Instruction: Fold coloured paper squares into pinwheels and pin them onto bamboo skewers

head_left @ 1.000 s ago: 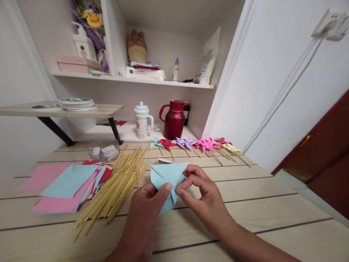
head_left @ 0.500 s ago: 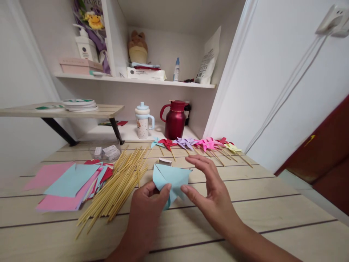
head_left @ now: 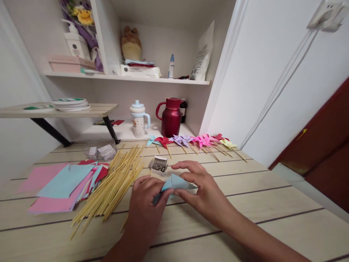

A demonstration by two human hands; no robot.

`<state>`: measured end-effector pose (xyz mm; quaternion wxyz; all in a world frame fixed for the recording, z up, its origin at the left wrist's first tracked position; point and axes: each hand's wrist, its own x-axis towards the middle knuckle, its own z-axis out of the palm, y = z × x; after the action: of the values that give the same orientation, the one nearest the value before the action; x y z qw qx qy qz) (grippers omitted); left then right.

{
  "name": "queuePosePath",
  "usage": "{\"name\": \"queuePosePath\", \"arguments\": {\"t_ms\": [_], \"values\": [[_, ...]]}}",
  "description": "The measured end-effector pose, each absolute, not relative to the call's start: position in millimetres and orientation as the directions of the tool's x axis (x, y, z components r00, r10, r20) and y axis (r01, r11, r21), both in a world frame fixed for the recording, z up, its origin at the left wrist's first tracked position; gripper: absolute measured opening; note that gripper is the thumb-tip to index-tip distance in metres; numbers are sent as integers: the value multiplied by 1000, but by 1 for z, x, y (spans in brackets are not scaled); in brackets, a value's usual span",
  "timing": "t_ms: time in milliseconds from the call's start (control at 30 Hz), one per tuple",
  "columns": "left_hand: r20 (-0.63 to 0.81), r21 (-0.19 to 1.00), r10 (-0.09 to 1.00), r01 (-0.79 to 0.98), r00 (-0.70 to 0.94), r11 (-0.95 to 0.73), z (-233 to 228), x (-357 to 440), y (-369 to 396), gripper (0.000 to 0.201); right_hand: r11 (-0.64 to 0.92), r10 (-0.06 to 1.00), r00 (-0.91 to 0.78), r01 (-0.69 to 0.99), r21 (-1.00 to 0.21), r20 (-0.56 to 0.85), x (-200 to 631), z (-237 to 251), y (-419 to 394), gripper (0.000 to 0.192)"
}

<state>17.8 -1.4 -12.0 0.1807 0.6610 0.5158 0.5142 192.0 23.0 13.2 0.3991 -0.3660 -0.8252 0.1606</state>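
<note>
A light blue sheet of paper (head_left: 178, 183), cut and partly folded, is held low over the table between my two hands. My left hand (head_left: 148, 198) pinches its left side between thumb and fingers. On the other side, my right hand (head_left: 199, 185) grips the paper with thumb and index finger, the other fingers stretched forward. Just beyond them stands a small open box (head_left: 159, 166) of shiny metal pins or tacks. Left of my hands lies a heap of thin wooden sticks (head_left: 114, 185). The paper's underside and some fingertips are hidden.
Coloured paper sheets (head_left: 65, 181) are stacked at the left, near a clear tray of small white boxes (head_left: 105, 151). Finished paper pinwheels (head_left: 181, 140) on sticks line the back. Behind them stand a speckled cup (head_left: 139, 122) and a red jug (head_left: 171, 118). A raised wooden shelf (head_left: 100, 110) overhangs the left.
My right hand has closed in on the paper and now grips it. The blue paper has tilted and bent. The box of metal pins has come into fuller view.
</note>
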Motion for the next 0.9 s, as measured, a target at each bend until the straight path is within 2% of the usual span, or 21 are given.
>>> {"name": "queuePosePath", "arguments": {"t_ms": [133, 267, 400, 533, 700, 800, 900], "values": [[453, 824, 884, 432, -112, -368, -12, 18, -2, 6, 697, 716, -396, 456, -554, 575, 193, 12, 25, 7], [460, 825, 880, 424, -115, -375, -14, 18, -1, 5, 634, 770, -413, 409, -656, 486, 192, 14, 25, 4], [476, 773, 879, 488, -27, -404, -12, 16, 0, 14, 427, 891, -325, 366, -827, 316, 189, 10, 26, 7], [465, 800, 882, 466, -81, -379, -5, 11, -1, 20, 139, 942, -319, 95, -986, 102, 187, 3, 31, 12], [463, 879, 840, 265, -282, -395, -3, 2, 3, 48, -33, 956, -290, -248, -968, 42, 186, 6, 35, 21], [356, 933, 893, 45, -275, -358, -11, 4, 11, 61, -83, 957, -290, -367, -926, 29, 185, 10, 35, 20], [295, 952, 939, -27, -175, -304, -19, 11, 14, 72, -100, 957, -289, -418, -903, 28, 184, 11, 35, 18]]}}
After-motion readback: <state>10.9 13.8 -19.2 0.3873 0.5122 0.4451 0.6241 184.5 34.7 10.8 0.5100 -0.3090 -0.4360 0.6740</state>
